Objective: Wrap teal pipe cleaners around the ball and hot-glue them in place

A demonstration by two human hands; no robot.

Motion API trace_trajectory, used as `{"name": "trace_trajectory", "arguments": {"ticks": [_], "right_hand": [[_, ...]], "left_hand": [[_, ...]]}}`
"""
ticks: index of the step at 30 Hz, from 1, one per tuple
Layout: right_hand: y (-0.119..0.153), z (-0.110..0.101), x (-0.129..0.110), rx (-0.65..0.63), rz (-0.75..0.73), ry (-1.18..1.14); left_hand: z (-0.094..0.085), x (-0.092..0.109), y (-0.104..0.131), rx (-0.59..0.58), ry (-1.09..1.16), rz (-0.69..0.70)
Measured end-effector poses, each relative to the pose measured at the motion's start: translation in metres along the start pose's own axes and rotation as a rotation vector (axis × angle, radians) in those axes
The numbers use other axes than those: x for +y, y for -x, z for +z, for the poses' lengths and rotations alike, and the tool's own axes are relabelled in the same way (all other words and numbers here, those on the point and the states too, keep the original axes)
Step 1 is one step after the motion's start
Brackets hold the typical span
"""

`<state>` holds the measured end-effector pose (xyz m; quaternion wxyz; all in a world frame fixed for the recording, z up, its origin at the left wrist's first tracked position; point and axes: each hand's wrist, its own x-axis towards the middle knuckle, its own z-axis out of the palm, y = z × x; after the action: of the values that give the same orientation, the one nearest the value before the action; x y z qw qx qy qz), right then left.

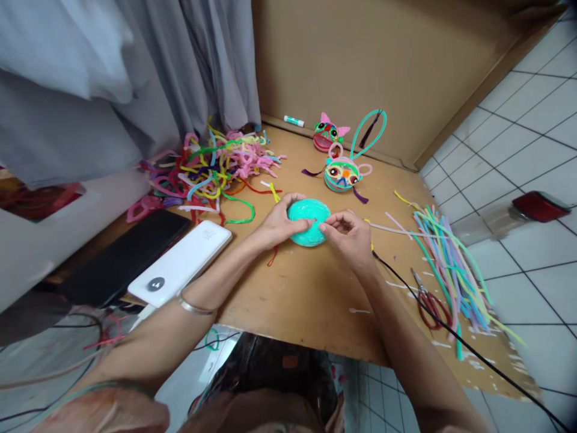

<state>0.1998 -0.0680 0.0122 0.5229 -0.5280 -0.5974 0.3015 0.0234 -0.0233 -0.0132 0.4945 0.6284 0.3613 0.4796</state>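
Note:
A round turquoise disc of coiled fuzzy stem is held above the brown table. My left hand grips it from the left, thumb on its face near the centre. My right hand has thumb and forefinger pinched at the disc's right side, close to a small reddish spot in the middle; anything between those fingertips is too small to make out. Beyond the hands sit a turquoise animal-face ornament with pink ears and dark tassels, and a smaller red and green one.
At the left lie tangled coloured stems, a white power bank and a black case. Straight pastel stems, red-handled scissors and a black cable are at the right. A glue stick lies at the back.

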Motion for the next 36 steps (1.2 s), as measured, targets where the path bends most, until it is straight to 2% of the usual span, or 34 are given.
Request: {"name": "trace_trajectory", "arguments": {"ticks": [4, 14, 22, 29, 36], "right_hand": [[-0.003, 0.002, -0.005, -0.027, 0.093, -0.034], [-0.009, -0.003, -0.026, -0.122, 0.274, 0.046], [-0.010, -0.003, -0.017, -0.126, 0.252, 0.002], [-0.009, -0.001, -0.011, -0.024, 0.258, -0.084], [-0.006, 0.000, -0.006, -0.029, 0.244, -0.099]], "left_hand": [[0.001, 0.002, 0.001, 0.012, -0.027, -0.015], [0.006, 0.009, 0.005, -0.004, -0.183, -0.016], [0.006, 0.010, 0.007, -0.030, -0.230, -0.041], [0.005, 0.003, 0.009, -0.046, -0.186, -0.011], [0.005, 0.006, 0.010, -0.073, -0.173, -0.038]]}}
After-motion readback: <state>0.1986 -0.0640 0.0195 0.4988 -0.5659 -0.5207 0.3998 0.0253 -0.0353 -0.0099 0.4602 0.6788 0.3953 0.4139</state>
